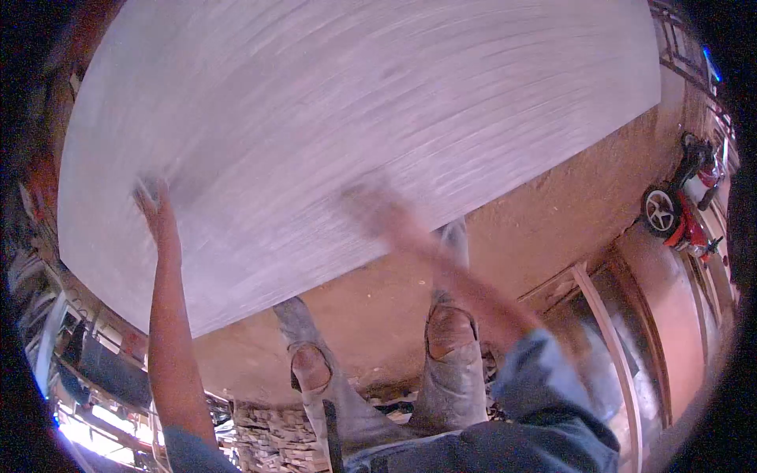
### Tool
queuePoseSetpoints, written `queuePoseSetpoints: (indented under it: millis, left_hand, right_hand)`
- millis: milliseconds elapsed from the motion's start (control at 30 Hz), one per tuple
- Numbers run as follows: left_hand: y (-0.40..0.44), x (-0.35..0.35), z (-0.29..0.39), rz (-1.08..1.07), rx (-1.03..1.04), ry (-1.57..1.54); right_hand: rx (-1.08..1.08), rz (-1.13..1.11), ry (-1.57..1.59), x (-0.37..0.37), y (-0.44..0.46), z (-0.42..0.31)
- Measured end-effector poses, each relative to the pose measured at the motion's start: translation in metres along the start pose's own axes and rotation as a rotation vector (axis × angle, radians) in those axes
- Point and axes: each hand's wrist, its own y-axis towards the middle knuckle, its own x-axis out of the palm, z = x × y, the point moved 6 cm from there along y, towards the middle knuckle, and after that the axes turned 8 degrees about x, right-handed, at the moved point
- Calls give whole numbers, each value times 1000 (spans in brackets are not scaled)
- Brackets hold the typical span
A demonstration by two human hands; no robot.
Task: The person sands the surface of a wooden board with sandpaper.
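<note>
A large pale board (331, 110) with streaky grain fills the upper part of the head view, its near edge slanting above my legs. On the board's left part lies my left hand (153, 201), fingers spread and reaching away from me; a dark shadow falls beside it. My right hand (377, 209) is over the board's near middle, smeared by motion. Its fingers cannot be made out, nor whether anything is under or inside them.
Brown ground (552, 197) shows beyond the board's near edge. A red motorcycle (686, 217) stands at the right. Wooden strips and panels (611, 347) lean at the lower right. Small wood pieces (276, 433) are piled behind my legs.
</note>
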Motion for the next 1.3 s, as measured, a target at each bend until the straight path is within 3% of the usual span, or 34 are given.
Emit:
queuePoseSetpoints:
  millis: [67, 133, 200, 233, 333, 400, 433, 467, 500, 567, 633, 667, 733, 767, 833, 900, 933, 967, 1000, 1033, 1067, 1100, 1200, 1267, 1300]
  left_hand:
    - [38, 20, 10, 98, -91, 154]
    - [55, 40, 3, 181, -179, 299]
    - [58, 53, -1, 317, -119, 408]
    - [59, 58, -5, 361, -102, 444]
    - [41, 46, 35, 351, -267, 524]
    - [33, 46, 48, 405, -295, 414]
    - [32, 48, 51, 402, -293, 409]
    - [31, 48, 51, 400, -257, 441]
    - [29, 49, 44, 397, -238, 459]
    - [30, 54, 22, 402, -123, 581]
    - [32, 67, 2, 407, -25, 684]
    - [35, 76, 1, 496, -97, 1179]
    - [29, 76, 27, 566, -171, 1668]
    - [23, 61, 54, 486, -214, 1045]
    - [19, 60, 81, 376, -240, 428]
    - [18, 63, 75, 366, -295, 381]
    - [18, 66, 64, 364, -315, 365]
    - [23, 73, 39, 353, -250, 548]
    - [23, 76, 34, 342, -216, 637]
    - [23, 79, 30, 333, -182, 728]
    - [23, 78, 35, 358, -184, 695]
    - [24, 77, 44, 372, -185, 676]
    - [19, 68, 66, 398, -260, 432]
    - [18, 68, 69, 401, -261, 413]
    - [18, 68, 71, 408, -259, 388]
  right_hand:
    - [245, 368, 176, -102, -10, 117]
    - [341, 650, 520, -178, -8, 150]
    - [221, 883, 230, -210, -7, 149]
    - [271, 953, 132, -203, -2, 149]
    - [418, 746, -95, -76, 27, 58]
    - [417, 268, -200, 33, 47, -28]
    - [333, 56, -254, 66, 48, -63]
    - [30, -94, -153, 49, 39, -107]
    - [-118, -109, -71, 42, 30, -112]
    - [-122, -71, 16, 8, 19, -53]
    - [160, 58, -67, -54, -4, 62]
    - [255, 167, -133, -101, -14, 103]
    - [280, 407, -332, -182, -34, 144]
    - [282, 523, -336, -206, -38, 148]
    - [375, 823, 70, -214, -40, 149]
    - [406, 937, -73, -161, -28, 113]
    - [426, 835, -75, -114, -19, 82]
    - [494, 561, -202, -72, -9, 44]
    - [586, 453, 9, 9, -11, 53]
    - [306, 251, -174, -30, -12, -16]
    - [308, 250, -176, -30, -21, 0]
    - [409, 272, 352, -29, -35, 40]
    - [219, 227, -723, -135, -41, 84]
    - [534, 401, -424, -180, -49, 101]
    - [534, 399, -424, -165, -39, 90]
